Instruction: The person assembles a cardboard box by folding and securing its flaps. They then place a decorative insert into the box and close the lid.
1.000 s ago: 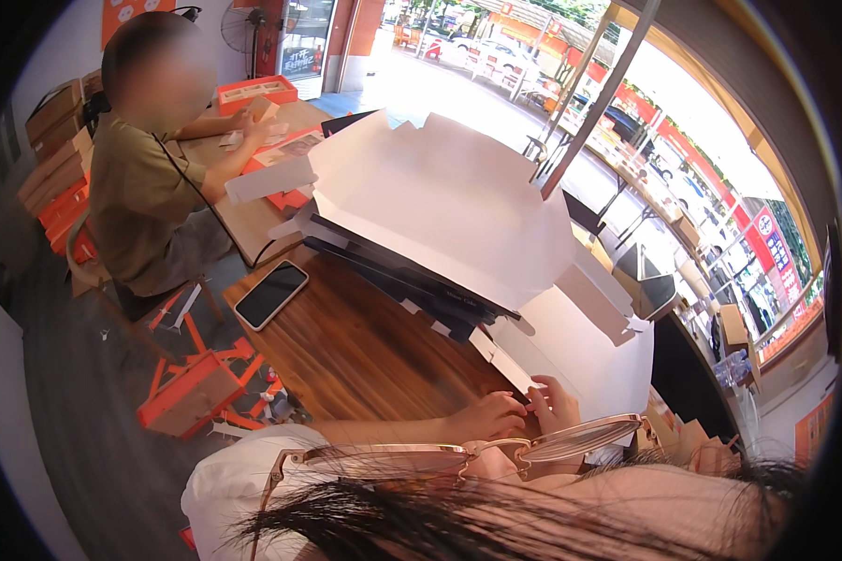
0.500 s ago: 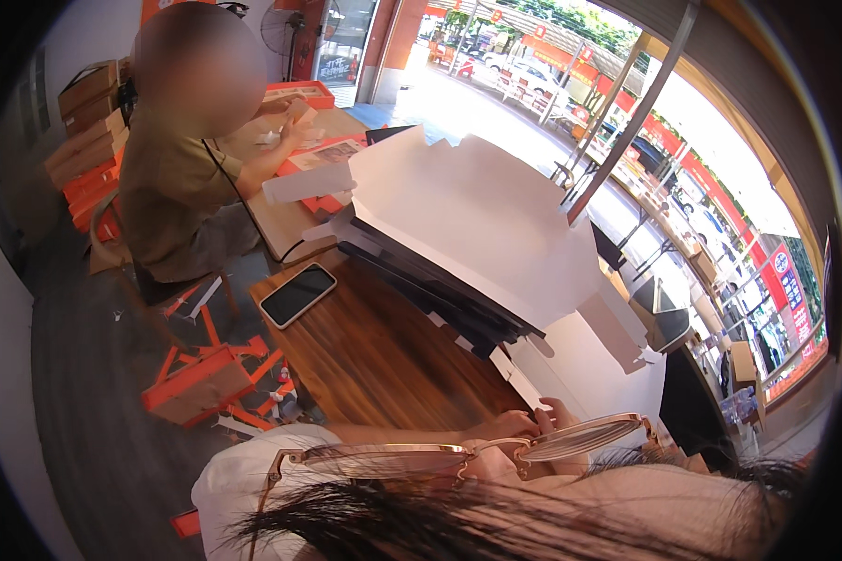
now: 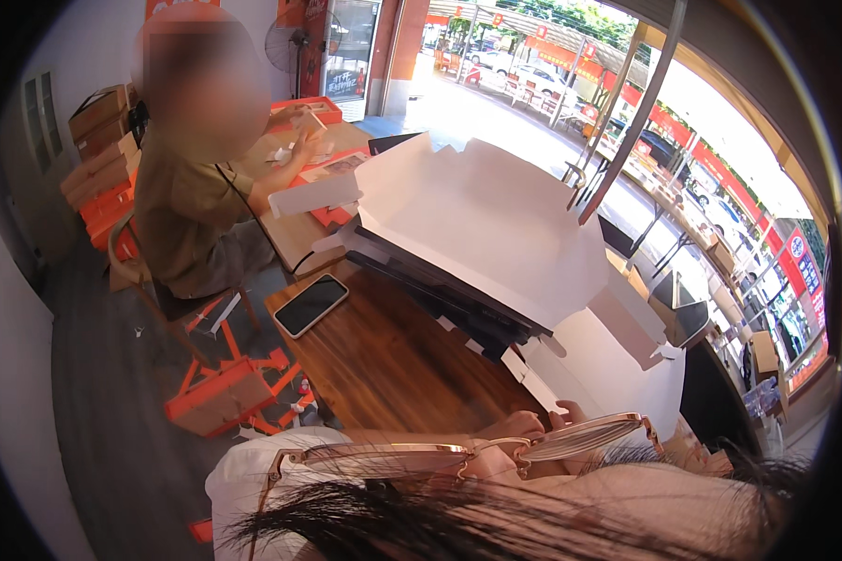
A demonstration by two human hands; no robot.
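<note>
My left hand (image 3: 519,425) is by the near edge of a wooden table, its fingers curled in. Close beside it is my right hand (image 3: 567,414), with bent fingers raised. Both are at the lower end of an unfolded white cardboard box (image 3: 617,379); what their fingers grip is hidden behind a glasses frame (image 3: 524,447) and the lower part of the picture. Another large open white box (image 3: 482,220) lies tilted on a stack of dark flat cardboard (image 3: 440,294), farther off on the table.
A phone (image 3: 311,306) lies on the wooden table (image 3: 384,360), near its left edge. Across from me a seated person (image 3: 192,201) handles small pieces at another table. Orange boxes (image 3: 220,397) and scraps litter the floor at left. A metal pole (image 3: 636,112) stands by the opening.
My view has shifted slightly, so the tables and boxes sit a little farther right and lower. Both hands stay together at the white box's lower end.
</note>
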